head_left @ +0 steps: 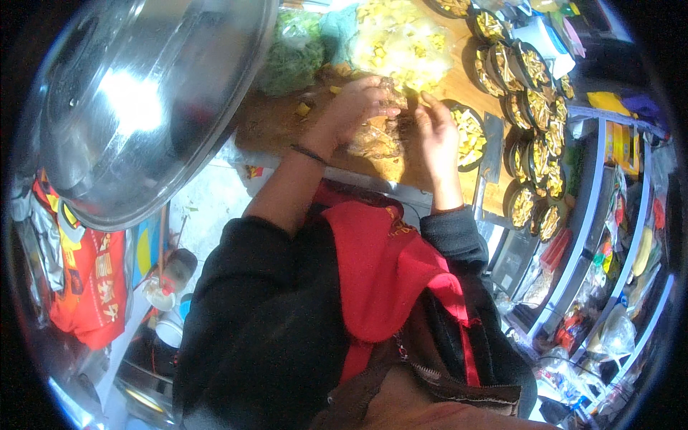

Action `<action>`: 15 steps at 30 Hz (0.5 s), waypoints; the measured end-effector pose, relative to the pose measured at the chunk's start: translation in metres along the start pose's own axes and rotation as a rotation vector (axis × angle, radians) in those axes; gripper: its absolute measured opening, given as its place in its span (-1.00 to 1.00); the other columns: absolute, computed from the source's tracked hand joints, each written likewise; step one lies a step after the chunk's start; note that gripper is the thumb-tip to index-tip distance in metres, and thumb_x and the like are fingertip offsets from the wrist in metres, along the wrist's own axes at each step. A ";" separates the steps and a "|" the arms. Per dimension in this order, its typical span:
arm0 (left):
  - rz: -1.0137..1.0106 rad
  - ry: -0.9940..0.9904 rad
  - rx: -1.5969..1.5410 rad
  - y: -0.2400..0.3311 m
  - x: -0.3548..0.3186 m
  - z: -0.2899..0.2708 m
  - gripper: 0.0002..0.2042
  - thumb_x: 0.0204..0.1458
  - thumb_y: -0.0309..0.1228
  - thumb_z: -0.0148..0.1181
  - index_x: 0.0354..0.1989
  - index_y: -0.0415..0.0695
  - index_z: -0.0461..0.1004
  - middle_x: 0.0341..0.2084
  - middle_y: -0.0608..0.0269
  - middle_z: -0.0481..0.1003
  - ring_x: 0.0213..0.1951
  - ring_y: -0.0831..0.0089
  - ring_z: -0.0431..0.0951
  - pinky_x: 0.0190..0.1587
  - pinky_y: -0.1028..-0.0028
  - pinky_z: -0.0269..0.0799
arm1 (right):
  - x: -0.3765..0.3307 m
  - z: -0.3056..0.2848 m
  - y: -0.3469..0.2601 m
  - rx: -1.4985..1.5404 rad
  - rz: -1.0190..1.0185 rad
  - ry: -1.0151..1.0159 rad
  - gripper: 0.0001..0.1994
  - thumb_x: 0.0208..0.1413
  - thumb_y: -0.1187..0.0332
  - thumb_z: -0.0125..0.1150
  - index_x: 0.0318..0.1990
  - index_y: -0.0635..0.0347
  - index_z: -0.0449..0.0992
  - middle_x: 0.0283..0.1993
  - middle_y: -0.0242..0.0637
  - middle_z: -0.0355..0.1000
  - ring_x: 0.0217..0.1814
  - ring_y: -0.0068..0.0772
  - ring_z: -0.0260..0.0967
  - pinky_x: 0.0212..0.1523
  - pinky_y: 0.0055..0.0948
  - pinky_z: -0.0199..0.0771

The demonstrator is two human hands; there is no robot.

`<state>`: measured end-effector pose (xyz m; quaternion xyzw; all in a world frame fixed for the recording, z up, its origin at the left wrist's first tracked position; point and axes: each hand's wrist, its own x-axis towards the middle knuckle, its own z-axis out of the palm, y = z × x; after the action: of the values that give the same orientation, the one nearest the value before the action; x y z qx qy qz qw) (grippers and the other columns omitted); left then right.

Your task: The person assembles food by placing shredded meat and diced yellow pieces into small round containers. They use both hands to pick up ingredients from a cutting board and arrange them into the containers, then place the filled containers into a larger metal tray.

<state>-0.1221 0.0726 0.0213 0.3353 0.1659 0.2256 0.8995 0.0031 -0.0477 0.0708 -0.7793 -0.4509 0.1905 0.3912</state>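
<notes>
At the wooden board [272,129], my left hand [357,107] curls its fingers round a browned piece of food [390,92], possibly cooked meat. Close by on the right, my right hand [438,132] has its thumb and fingers drawn together; what they hold, if anything, I cannot make out. Below and between both hands lies a pile of brown and golden food pieces [376,142]. Just right of my right hand stands a black bowl [473,162] of pale yellow strips. Beyond the hands sits a clear plastic bag [401,50] full of yellow chopped pieces.
Several filled black bowls [522,208] crowd the right side, beside a flat dark blade-like thing [491,143]. A bag of greens [292,54] is at the back. A large shiny metal lid or basin [165,93] fills the upper left. Shelves [588,222] hold packets at right.
</notes>
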 end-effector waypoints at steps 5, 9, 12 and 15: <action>0.033 0.075 0.121 -0.009 0.006 0.035 -0.83 0.08 -0.51 0.04 -0.17 -0.29 0.41 -0.27 0.20 0.48 -0.25 0.48 0.50 -0.12 0.51 0.47 | -0.001 -0.008 0.004 0.836 0.353 -0.053 -0.63 0.05 0.51 0.19 0.04 0.37 0.33 -0.14 -0.26 0.45 -0.19 -0.57 0.40 -0.17 -0.61 0.45; 0.038 0.098 0.200 -0.024 0.015 0.051 -0.82 0.03 -0.53 0.08 -0.19 -0.31 0.42 -0.31 0.23 0.51 -0.29 0.56 0.48 -0.24 0.60 0.40 | -0.014 -0.019 0.010 0.915 0.260 -0.045 -0.68 0.04 0.55 0.19 -0.03 0.37 0.38 -0.17 -0.27 0.47 -0.19 -0.58 0.42 -0.18 -0.63 0.45; 0.015 0.072 0.124 -0.041 0.022 0.061 -0.81 0.01 -0.55 0.11 -0.19 -0.31 0.41 -0.30 0.20 0.51 -0.29 0.57 0.48 -0.26 0.61 0.40 | -0.021 -0.028 0.017 0.924 0.277 0.054 -0.74 0.03 0.57 0.18 -0.09 0.36 0.44 -0.22 -0.31 0.48 -0.28 -0.64 0.40 -0.24 -0.66 0.43; 0.027 0.062 0.181 -0.053 0.030 0.071 -0.78 -0.02 -0.58 0.11 -0.17 -0.31 0.41 -0.30 0.17 0.50 -0.30 0.57 0.48 -0.28 0.61 0.41 | -0.027 -0.051 0.033 0.590 0.377 0.137 -0.82 0.05 0.54 0.17 -0.16 0.32 0.49 -0.34 -0.38 0.49 -0.40 -0.71 0.32 -0.36 -0.71 0.33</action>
<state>-0.0490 0.0145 0.0323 0.4103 0.2088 0.2320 0.8568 0.0404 -0.1025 0.0752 -0.7133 -0.1977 0.3288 0.5866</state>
